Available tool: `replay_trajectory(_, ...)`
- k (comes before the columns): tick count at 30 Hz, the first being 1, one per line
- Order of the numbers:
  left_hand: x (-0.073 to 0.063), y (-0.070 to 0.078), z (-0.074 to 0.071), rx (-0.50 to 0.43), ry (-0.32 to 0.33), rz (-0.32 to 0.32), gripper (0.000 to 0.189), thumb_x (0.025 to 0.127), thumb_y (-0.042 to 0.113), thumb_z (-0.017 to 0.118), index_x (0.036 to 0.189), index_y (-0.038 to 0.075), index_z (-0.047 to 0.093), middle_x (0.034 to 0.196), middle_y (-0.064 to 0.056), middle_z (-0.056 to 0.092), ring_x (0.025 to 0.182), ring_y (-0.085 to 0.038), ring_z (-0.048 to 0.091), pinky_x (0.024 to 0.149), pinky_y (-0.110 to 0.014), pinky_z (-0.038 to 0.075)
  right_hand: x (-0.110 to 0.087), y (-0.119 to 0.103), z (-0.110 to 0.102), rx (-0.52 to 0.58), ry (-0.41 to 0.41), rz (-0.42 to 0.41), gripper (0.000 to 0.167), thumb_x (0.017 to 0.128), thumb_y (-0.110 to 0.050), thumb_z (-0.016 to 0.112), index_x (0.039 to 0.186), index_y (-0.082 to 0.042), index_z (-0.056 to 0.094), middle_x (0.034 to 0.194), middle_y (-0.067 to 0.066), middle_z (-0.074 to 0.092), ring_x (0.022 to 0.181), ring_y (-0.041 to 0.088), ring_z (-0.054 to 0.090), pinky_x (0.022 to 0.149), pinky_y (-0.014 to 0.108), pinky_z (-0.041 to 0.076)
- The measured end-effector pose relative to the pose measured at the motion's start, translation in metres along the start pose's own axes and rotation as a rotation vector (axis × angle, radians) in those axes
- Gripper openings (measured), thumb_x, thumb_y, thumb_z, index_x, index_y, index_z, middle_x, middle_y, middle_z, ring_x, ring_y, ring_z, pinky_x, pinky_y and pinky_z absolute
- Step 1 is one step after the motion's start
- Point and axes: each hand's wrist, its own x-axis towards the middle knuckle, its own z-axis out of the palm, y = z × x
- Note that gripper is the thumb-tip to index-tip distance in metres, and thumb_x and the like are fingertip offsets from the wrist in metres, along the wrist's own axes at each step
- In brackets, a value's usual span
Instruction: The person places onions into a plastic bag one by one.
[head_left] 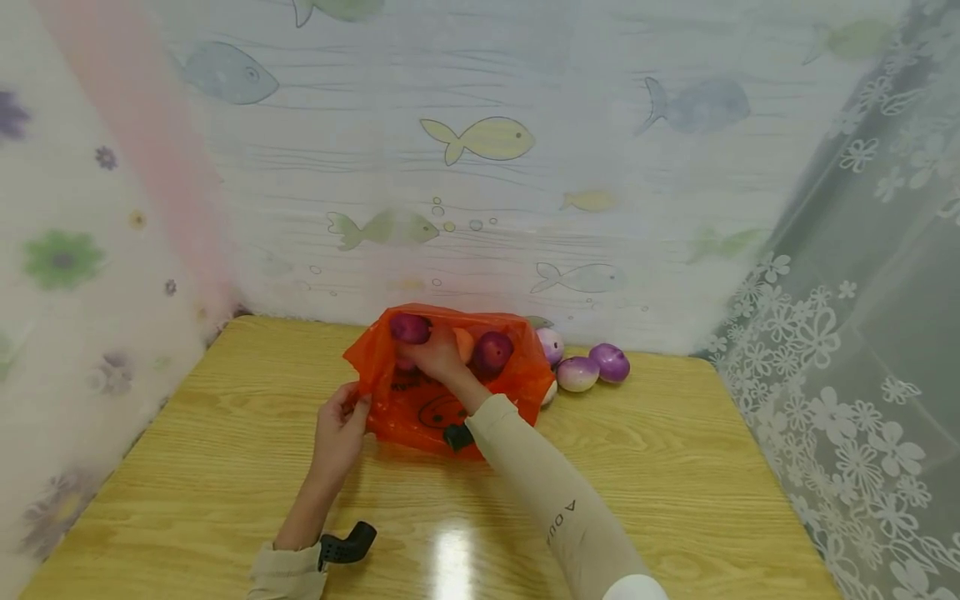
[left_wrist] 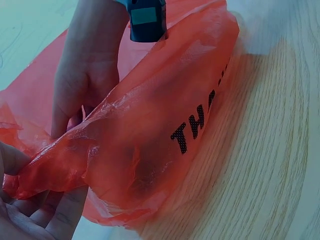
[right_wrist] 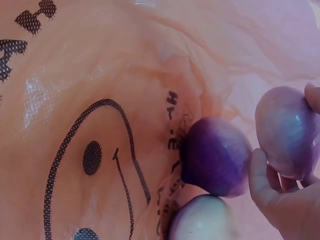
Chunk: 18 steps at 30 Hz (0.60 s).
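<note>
Nearest on the worktop [head_left: 420, 512], the left hand [head_left: 341, 429] pinches the left edge of the red plastic bag [head_left: 390, 412], which lies lengthwise from side to side. Just beyond, inside its open mouth, the right hand [head_left: 437, 357] grips a rounded purple-and-white vegetable [right_wrist: 284, 131]; that hand is in contact with it, while the left lies nearer the person and to its left. A dark purple vegetable [head_left: 493, 353] sits right of the right hand, and loose vegetables [head_left: 577, 374] lie past the bag's right side.

Setting: apparently domestic; room type indeterminate. Indicators: wood-grain table [head_left: 420, 517], fish-print backdrop [head_left: 480, 183], flower-print panel [head_left: 82, 317] at left, white-flowered panel [head_left: 862, 333] at right.
</note>
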Motion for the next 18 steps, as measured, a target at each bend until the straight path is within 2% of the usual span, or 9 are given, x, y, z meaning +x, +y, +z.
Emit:
replay_trajectory(5,0.0006,0.0019,0.0006,-0.014,-0.006,-0.016,0.028,0.107,0.006,0.048,0.128,-0.01,0.058,0.108,-0.022,0.063,0.076,-0.005,0.063,0.064,-0.02,0.057,0.0008,-0.0015,0.0003,0.004,-0.013,0.004,0.058,0.083,-0.021,0.081,0.134,-0.008,0.059,0.126,0.009,0.066,0.112,0.022,0.062,0.103,0.032,0.051)
replay_trajectory(9,0.0015,0.0023,0.0001,-0.014,-0.019,-0.016,0.03,0.107,0.007,0.048,0.13,-0.012,0.055,0.112,-0.027,0.062,0.077,-0.004,0.063,0.064,-0.02,0.056,0.0029,-0.0009,0.0013,0.026,-0.013,0.005,0.053,0.086,-0.02,0.078,0.133,-0.005,0.06,0.126,0.014,0.066,0.115,0.027,0.063,0.102,0.035,0.052)
replay_trajectory(15,0.0019,0.0036,-0.0002,0.013,-0.006,-0.04,0.03,0.107,0.008,0.047,0.131,-0.009,0.056,0.115,-0.025,0.061,0.079,-0.004,0.063,0.066,-0.019,0.056,0.0022,-0.0025,-0.0006,0.022,-0.009,0.032,0.051,0.089,-0.023,0.075,0.133,-0.001,0.061,0.122,0.018,0.067,0.111,0.033,0.065,0.095,0.036,0.055)
replay_trajectory(18,0.0024,0.0029,-0.0007,0.028,-0.005,-0.053,0.03,0.108,0.008,0.046,0.132,-0.008,0.056,0.116,-0.024,0.061,0.081,-0.004,0.062,0.068,-0.019,0.056,0.0,-0.0033,-0.0023,0.031,-0.022,0.033,0.051,0.089,-0.022,0.075,0.134,-0.001,0.059,0.124,0.019,0.065,0.111,0.034,0.065,0.096,0.037,0.055)
